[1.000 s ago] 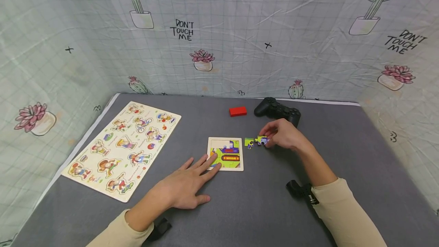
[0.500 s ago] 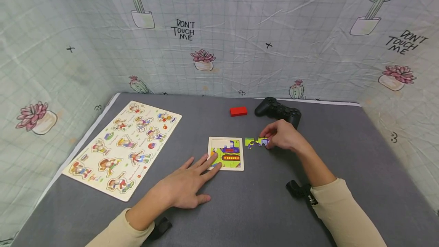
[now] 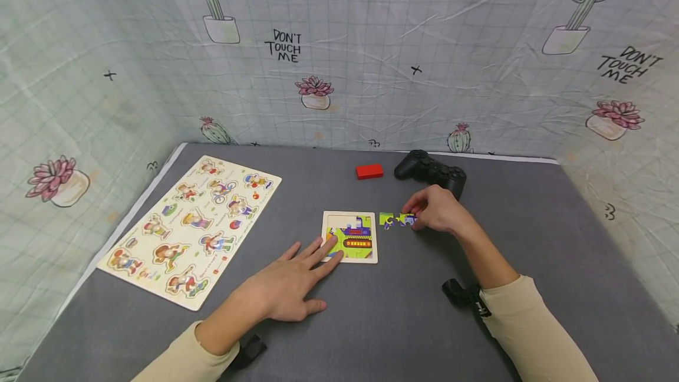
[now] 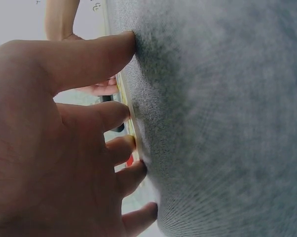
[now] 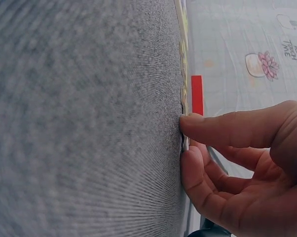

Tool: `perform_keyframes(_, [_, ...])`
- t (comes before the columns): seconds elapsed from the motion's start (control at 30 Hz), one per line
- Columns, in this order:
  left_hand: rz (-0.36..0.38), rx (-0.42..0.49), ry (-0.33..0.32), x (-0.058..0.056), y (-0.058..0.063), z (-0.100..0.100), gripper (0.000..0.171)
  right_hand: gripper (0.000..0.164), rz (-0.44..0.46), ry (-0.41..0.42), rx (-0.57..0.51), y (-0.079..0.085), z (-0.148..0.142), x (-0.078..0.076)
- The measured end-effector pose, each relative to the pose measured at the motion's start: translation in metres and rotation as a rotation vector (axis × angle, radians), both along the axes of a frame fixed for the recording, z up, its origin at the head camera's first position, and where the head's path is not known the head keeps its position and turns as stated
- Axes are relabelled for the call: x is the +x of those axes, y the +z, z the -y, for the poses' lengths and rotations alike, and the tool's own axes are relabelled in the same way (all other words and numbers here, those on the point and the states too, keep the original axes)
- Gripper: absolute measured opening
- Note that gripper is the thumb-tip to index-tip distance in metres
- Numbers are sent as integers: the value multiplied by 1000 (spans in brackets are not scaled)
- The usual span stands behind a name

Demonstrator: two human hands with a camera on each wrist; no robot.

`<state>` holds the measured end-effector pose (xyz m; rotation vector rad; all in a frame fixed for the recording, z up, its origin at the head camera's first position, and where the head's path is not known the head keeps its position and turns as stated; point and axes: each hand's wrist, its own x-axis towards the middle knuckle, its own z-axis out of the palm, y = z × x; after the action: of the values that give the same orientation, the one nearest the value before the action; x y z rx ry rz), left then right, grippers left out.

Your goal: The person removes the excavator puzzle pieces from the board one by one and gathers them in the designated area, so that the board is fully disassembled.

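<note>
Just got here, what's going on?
A person is at a small puzzle. The left hand lies spread with its fingertips on the tray, whose upper left is unfilled. The right hand pinches a piece just right of the tray, beside a second loose one. A red block and controller lie behind.

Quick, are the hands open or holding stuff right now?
Left hand: open, touching the square pale wooden puzzle board.
Right hand: closed, pinching the small flat green-and-purple puzzle piece.
</note>
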<state>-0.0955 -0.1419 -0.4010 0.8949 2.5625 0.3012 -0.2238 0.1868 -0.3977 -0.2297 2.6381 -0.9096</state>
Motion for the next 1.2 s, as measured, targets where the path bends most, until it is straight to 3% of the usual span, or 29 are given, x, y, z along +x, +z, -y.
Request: perform_keyframes(1.2, [3, 2, 0, -1, 0, 0, 86, 30, -7, 27, 18, 0, 0, -1])
